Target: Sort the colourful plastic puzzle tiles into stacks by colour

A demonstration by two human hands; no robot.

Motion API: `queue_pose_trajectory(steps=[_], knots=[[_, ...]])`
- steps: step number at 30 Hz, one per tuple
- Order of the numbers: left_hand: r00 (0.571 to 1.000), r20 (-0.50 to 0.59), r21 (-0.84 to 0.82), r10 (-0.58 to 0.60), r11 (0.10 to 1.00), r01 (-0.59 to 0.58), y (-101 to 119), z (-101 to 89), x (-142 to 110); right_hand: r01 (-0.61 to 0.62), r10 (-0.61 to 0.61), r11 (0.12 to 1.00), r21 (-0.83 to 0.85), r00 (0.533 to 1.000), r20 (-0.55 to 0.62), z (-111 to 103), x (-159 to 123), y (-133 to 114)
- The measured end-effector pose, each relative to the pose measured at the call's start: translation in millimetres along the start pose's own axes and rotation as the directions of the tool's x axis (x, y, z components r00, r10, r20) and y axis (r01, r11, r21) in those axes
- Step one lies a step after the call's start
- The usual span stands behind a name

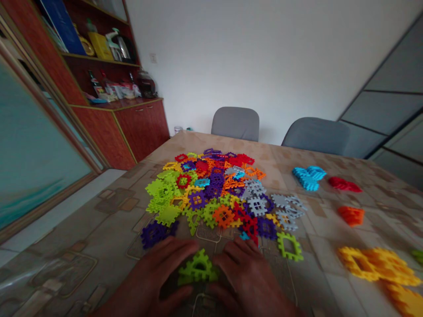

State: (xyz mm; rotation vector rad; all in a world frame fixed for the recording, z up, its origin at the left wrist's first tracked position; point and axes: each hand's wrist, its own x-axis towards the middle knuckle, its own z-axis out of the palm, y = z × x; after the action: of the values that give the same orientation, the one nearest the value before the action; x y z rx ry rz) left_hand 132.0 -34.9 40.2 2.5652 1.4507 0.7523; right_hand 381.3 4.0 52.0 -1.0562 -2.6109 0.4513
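My left hand [158,273] and my right hand [246,275] rest side by side on the table at the near edge. Both are curled around a lime-green triangular toothed piece [197,268] held between them. Just beyond my fingers spreads a big mixed pile of plastic interlocking pieces [218,193] in green, purple, orange, red, grey and yellow. A purple square piece [154,232] lies close to my left fingertips. A green square frame [290,245] lies right of my right hand.
Sorted small heaps lie on the right of the patterned table [99,229]: blue [309,176], red [343,185], orange [350,215], yellow [380,264]. Two grey chairs [235,123] stand behind. A red-brown cabinet [132,127] stands at the left.
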Motion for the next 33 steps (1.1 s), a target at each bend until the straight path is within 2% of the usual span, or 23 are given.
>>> queue_pose_trajectory(steps=[7,13,20,24,27,28,31,33], knots=[[0.999,-0.029,0.052,0.021,0.998,-0.019,-3.3,4.2,-14.4,-0.017,0.019,0.999,-0.028,0.999,0.050,-4.2,2.5,-2.8],[0.996,0.026,-0.050,-0.082,0.995,0.083,-4.8,18.2,-11.8,-0.024,0.024,1.000,0.003,0.997,0.073,7.2,3.9,-2.0],[0.997,0.038,-0.157,-0.068,0.985,0.073,0.2,27.7,-5.6,-0.033,0.033,0.999,-0.001,0.994,0.103,15.3,5.5,-2.7],[0.995,0.089,-0.192,-0.053,0.979,0.070,1.9,12.8,-0.6,-0.026,0.028,1.000,-0.016,0.994,0.104,19.2,6.2,-2.1],[0.989,0.142,-0.194,-0.052,0.978,0.079,-10.4,-8.6,13.7,-0.021,0.023,0.999,-0.025,0.996,0.090,21.0,6.0,-0.7],[0.990,0.128,-0.177,-0.052,0.981,0.075,-17.2,-14.5,21.2,-0.018,0.020,0.999,-0.028,0.996,0.085,21.1,5.9,-0.3],[0.995,0.095,-0.061,0.039,0.998,-0.033,-40.5,-21.1,47.3,0.002,0.001,0.999,-0.043,0.998,0.068,22.1,5.6,1.4],[0.975,0.177,0.041,0.132,0.989,-0.141,-53.0,-16.4,63.2,0.021,-0.018,0.998,-0.052,0.998,0.057,24.4,5.3,3.0]])
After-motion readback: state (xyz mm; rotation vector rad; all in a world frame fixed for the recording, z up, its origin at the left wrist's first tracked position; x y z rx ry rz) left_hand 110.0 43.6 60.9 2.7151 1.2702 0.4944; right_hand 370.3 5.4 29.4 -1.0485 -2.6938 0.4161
